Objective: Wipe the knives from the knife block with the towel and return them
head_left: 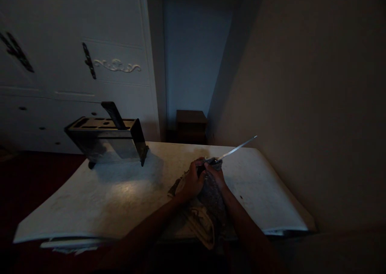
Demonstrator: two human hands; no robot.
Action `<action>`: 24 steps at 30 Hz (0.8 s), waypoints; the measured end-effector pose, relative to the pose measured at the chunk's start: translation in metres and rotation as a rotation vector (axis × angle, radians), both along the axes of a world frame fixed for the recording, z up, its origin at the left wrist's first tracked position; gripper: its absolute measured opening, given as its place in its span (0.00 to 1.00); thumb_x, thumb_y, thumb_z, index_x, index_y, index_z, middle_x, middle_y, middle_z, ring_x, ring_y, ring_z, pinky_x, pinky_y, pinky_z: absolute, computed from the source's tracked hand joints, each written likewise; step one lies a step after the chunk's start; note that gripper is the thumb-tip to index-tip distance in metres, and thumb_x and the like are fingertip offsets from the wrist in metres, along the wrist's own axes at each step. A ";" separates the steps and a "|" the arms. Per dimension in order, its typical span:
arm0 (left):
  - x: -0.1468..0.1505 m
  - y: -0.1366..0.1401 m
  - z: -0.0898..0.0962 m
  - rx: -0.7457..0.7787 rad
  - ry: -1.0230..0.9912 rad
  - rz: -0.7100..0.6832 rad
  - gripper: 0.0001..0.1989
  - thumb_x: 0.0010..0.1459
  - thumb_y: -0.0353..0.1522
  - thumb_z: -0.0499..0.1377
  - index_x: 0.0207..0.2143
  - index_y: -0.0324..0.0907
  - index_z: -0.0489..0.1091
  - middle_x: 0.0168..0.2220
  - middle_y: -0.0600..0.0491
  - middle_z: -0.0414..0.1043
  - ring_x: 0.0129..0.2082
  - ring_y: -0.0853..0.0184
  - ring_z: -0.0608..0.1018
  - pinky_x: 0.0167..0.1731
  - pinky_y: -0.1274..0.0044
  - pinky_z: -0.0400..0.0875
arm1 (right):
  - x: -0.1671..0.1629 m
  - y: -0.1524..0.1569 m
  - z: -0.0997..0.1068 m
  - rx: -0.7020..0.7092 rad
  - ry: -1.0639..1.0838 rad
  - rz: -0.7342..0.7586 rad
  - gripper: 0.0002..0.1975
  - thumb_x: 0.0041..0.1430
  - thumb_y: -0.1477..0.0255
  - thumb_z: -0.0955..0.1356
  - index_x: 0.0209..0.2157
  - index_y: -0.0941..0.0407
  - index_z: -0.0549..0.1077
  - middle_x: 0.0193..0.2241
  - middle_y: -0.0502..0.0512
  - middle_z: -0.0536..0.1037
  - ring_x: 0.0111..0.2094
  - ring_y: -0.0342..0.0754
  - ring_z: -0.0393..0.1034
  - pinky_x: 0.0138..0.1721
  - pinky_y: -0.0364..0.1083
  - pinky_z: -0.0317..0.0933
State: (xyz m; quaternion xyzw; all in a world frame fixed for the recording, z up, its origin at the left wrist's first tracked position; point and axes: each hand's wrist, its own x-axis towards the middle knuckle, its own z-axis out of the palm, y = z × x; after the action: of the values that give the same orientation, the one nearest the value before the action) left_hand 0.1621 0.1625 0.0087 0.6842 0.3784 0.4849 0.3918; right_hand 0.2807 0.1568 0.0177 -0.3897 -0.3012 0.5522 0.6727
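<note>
Over the near middle of the table, my left hand [192, 182] and my right hand [216, 175] are close together, with fingers closed on a bunched grey-and-tan cloth [212, 199]. A long, thin knife [237, 148] sticks out of the cloth beyond my right hand, its blade slanting up to the right. The cloth and my fingers cover the knife's handle end, so which hand grips it is unclear. Lower folds of the cloth hang toward the table's near edge.
On the table's [132, 201] left side stands a metal knife block [108, 145] with one black-handled knife [113, 115] in it. Behind are a white cabinet [120, 37] and a small brown box-like piece [191, 123]. A wall [301, 105] rises along the right.
</note>
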 end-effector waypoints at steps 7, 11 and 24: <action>-0.008 0.005 0.009 0.177 0.092 -0.013 0.14 0.58 0.29 0.55 0.48 0.43 0.63 0.49 0.45 0.64 0.51 0.60 0.70 0.52 0.66 0.68 | 0.008 0.006 -0.002 -0.018 -0.012 -0.095 0.15 0.39 0.68 0.77 0.31 0.57 0.76 0.30 0.52 0.81 0.31 0.48 0.76 0.38 0.46 0.71; -0.015 0.006 0.011 0.202 0.265 0.007 0.11 0.58 0.33 0.59 0.44 0.44 0.67 0.46 0.47 0.67 0.45 0.60 0.73 0.47 0.65 0.70 | 0.011 0.011 -0.007 -0.037 -0.017 -0.143 0.16 0.35 0.69 0.78 0.28 0.55 0.74 0.26 0.48 0.80 0.29 0.46 0.75 0.36 0.45 0.71; -0.017 0.019 -0.008 0.265 0.372 0.003 0.28 0.50 0.32 0.62 0.54 0.41 0.64 0.52 0.42 0.67 0.52 0.54 0.70 0.53 0.62 0.65 | 0.002 0.003 -0.011 0.062 -0.047 -0.071 0.17 0.37 0.68 0.79 0.29 0.52 0.72 0.27 0.44 0.78 0.30 0.42 0.73 0.37 0.41 0.70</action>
State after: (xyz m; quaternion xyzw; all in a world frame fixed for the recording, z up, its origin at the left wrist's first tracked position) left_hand 0.1454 0.1813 0.0006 0.8069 0.3779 0.3965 0.2212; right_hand 0.2828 0.1601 0.0069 -0.3919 -0.3201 0.5090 0.6963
